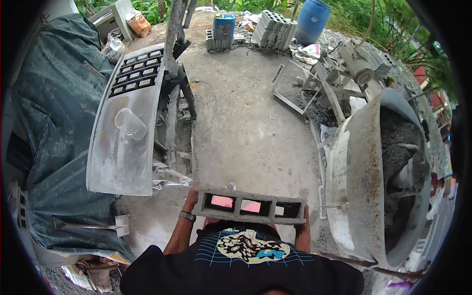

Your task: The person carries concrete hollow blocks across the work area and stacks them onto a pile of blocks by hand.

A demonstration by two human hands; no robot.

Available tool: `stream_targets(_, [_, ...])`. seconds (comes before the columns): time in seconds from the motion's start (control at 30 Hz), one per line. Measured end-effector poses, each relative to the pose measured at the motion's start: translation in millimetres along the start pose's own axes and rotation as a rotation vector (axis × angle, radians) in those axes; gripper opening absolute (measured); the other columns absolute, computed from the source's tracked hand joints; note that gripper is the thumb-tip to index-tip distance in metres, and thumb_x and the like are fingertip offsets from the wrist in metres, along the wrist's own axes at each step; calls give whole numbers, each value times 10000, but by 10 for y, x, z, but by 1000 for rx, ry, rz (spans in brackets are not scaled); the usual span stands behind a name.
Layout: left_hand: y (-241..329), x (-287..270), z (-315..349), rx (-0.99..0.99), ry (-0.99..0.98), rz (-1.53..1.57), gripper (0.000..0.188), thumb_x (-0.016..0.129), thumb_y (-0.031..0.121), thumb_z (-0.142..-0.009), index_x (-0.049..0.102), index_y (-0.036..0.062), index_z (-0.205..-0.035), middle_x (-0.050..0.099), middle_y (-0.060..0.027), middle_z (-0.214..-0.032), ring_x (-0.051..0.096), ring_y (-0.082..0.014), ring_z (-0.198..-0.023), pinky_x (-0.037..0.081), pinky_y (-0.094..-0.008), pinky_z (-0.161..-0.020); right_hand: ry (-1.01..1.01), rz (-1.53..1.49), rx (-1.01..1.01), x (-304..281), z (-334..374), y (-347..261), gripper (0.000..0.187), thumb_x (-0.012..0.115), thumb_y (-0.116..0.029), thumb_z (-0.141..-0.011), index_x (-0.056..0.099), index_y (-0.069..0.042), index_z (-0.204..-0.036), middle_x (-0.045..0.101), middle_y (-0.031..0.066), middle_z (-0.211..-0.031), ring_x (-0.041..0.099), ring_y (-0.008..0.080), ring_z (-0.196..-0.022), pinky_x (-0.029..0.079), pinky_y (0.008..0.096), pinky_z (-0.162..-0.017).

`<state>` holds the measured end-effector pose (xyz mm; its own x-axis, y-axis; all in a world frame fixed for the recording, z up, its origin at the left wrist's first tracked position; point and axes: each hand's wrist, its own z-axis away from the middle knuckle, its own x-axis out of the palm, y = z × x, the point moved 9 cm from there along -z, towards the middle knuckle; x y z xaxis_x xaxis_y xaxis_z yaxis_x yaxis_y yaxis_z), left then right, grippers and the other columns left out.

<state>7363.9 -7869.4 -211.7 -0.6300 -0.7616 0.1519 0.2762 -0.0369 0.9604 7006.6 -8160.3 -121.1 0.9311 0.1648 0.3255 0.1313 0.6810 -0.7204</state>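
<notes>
A grey hollow concrete block [238, 206] is held level in front of my body, its three openings facing up toward me. Around its left end my left hand [193, 195] is closed, with a watch [187, 215] on that wrist. Gripping the opposite end is my right hand [305, 219], its fingers partly hidden by the block. Pink and light patches show through the block's openings.
Left stands a metal table [110, 167] with a black grid mould [136, 71] and a clear plastic jar [130, 124]. A drum mixer [356, 182] with grey mix stands right. A shovel [93, 226] lies on the dark tarp [59, 123]. Stacked blocks [272, 30] and a blue barrel [312, 20] stand far ahead.
</notes>
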Motion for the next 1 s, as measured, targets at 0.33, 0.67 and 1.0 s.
stream_targets(0.33, [1249,387,-2994,191,-76,-276,226,448,207,-897,586,43,-969,604,-53,-894,578,-129,-802,475,-282,-725,-76,-101,23,1639,-2191,-1140,241,523,-402,-826,565,-170,-776,546,-34,-662,524,101,-569,441,254,-525])
stream_targets(0.67, [1631,570,-5858,-3,-14,72,245,519,49,-822,560,10,-1061,603,-67,-1010,561,-150,-942,442,-286,-832,-215,-77,170,3249,-4804,-2336,323,523,-445,-820,614,-138,-862,620,5,-765,602,141,-685,505,291,-621])
stream_targets(1.0, [2584,1011,-8824,210,-57,-326,243,433,112,-891,548,15,-1083,607,-46,-981,548,-116,-909,441,-272,-816,-210,-124,66,4953,-7101,-3606,278,542,-412,-821,603,-141,-834,593,-7,-726,571,144,-649,476,300,-626])
